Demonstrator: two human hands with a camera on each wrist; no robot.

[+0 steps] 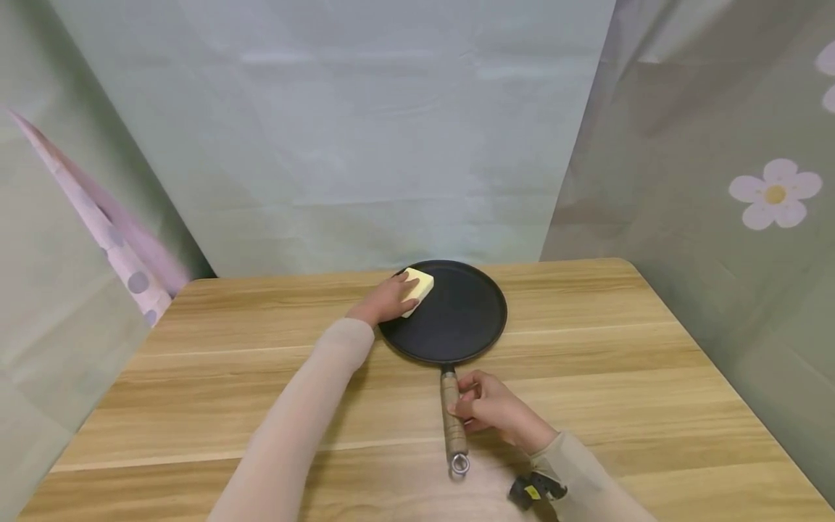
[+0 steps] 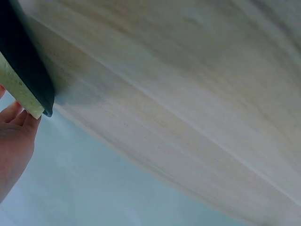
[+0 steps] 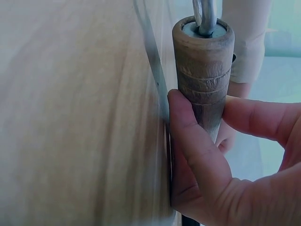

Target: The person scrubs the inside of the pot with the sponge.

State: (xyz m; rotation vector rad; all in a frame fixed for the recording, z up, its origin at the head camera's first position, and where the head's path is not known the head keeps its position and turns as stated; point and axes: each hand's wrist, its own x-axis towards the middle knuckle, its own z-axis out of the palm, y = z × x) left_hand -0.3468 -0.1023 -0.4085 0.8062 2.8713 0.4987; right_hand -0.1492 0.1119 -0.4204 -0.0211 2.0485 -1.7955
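Note:
A round black flat pan [image 1: 457, 312] lies on the wooden table, its wooden handle [image 1: 453, 420] pointing toward me and ending in a metal ring. My left hand [image 1: 386, 299] grips a pale yellow sponge [image 1: 424, 281] against the left part of the pan's surface. In the left wrist view, fingertips hold the edge of the sponge [image 2: 19, 89] beside the pan's dark rim [image 2: 33, 61]. My right hand [image 1: 489, 406] pinches the handle from its right side. Seen from the right wrist, thumb and fingers sit on both sides of the handle [image 3: 204, 70].
The wood-grain table [image 1: 587, 348] has its far edge just behind the pan. A pale curtain [image 1: 391, 145] hangs behind it, and a cloth with flowers [image 1: 775, 194] covers the right side. A small black device [image 1: 536, 490] is at the right wrist.

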